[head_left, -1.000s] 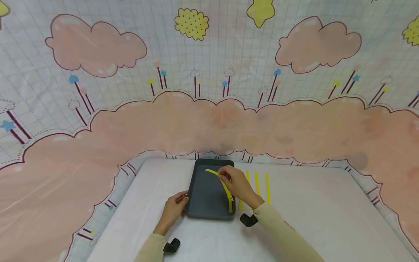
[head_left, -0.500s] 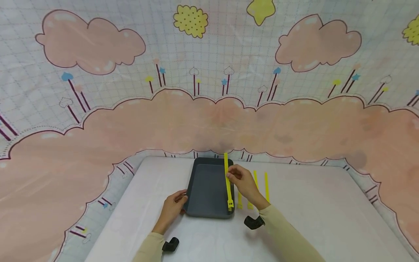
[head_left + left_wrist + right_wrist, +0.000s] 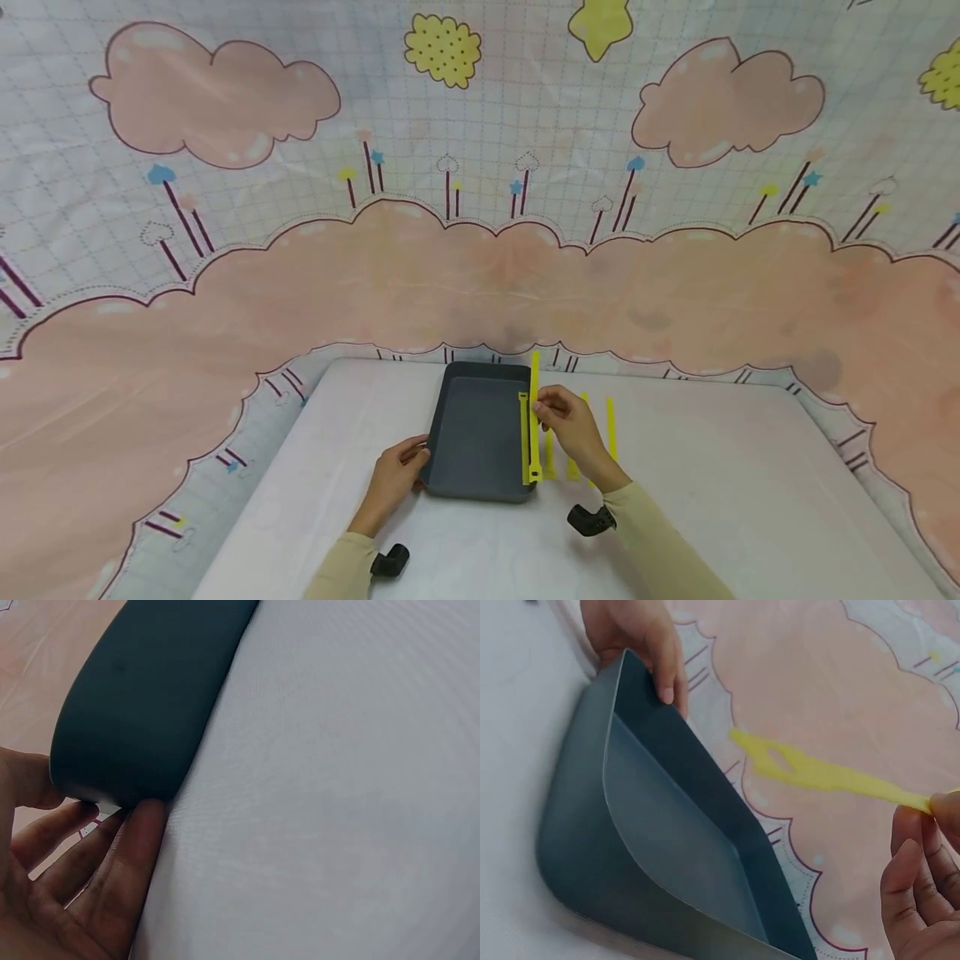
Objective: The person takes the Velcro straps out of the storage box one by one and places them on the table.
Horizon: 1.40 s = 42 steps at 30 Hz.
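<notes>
My right hand (image 3: 573, 425) pinches a yellow cable tie (image 3: 535, 375), a flat strap with a slotted head, between thumb and fingertips. The tie stands lengthwise over the tray's right wall, head end toward me; in the right wrist view its head (image 3: 776, 759) points left, away from the fingers. A second yellow cable tie (image 3: 524, 442) lies along the right side inside the dark grey rectangular tray (image 3: 472, 442), its head at the far end. At the tray's left wall, my left hand (image 3: 397, 475) grips the edge, with thumb and fingers on either side of the wall (image 3: 142, 697).
Several more yellow cable ties (image 3: 611, 425) lie side by side on the white table (image 3: 690, 483) right of the tray, partly covered by the right hand and forearm. A printed cloth (image 3: 480, 283) with clouds rises behind the table. Black wrist cameras (image 3: 591, 520) sit below each hand.
The right hand has moved right from over the tray to its right wall, and the bent cable tie has straightened. The tie inside the tray now shows in full. The left hand stays put.
</notes>
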Motion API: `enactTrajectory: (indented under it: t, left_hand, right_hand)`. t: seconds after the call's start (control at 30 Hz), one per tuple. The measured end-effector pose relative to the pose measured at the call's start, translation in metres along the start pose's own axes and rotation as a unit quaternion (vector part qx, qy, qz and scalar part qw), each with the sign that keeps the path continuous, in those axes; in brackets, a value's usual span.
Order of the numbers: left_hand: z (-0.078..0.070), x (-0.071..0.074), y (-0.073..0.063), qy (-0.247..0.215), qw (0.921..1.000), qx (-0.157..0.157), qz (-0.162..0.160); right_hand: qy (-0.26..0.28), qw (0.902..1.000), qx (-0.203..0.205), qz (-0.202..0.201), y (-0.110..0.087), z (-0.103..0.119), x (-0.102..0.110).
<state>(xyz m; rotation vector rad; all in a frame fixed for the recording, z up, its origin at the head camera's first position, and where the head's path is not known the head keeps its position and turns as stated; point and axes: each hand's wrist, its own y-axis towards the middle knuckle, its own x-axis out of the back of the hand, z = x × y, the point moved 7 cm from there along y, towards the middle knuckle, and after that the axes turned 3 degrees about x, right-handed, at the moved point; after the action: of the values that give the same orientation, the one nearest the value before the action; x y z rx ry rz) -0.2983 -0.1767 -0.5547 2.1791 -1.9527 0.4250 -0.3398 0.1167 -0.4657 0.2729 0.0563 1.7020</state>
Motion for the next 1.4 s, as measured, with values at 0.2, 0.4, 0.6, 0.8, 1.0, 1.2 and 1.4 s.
enactTrajectory:
  t: [0.2, 0.4, 0.6, 0.8, 1.0, 1.2, 1.4]
  left_hand:
    - [0.001, 0.000, 0.000, 0.013, 0.9999, -0.010, 0.000]
    - [0.001, 0.000, -0.001, 0.013, 0.9999, -0.009, 0.002]
    - [0.002, 0.000, 0.000, 0.005, 1.0000, -0.008, 0.002]
    - [0.002, 0.000, 0.002, 0.000, 1.0000, -0.002, 0.004]
    - [0.002, -0.001, 0.001, -0.003, 1.0000, -0.003, 0.003]
    - [0.005, -0.001, 0.000, 0.002, 1.0000, 0.002, 0.004]
    - [0.003, 0.001, 0.005, -0.003, 1.0000, -0.004, 0.005]
  right_hand:
    - [0.005, 0.9998, -0.012, -0.012, -0.003, -0.003, 0.006]
    - [0.004, 0.9995, -0.017, -0.027, -0.005, -0.006, 0.014]
    - [-0.009, 0.9987, -0.039, -0.032, -0.006, -0.015, 0.023]
    - [-0.012, 0.9977, -0.052, -0.042, -0.011, -0.024, 0.034]
    - [-0.018, 0.9973, -0.055, -0.044, -0.016, -0.033, 0.047]
    - [-0.035, 0.9956, -0.066, -0.058, -0.019, -0.040, 0.061]
    - [-0.037, 0.9949, -0.066, -0.066, -0.018, -0.043, 0.069]
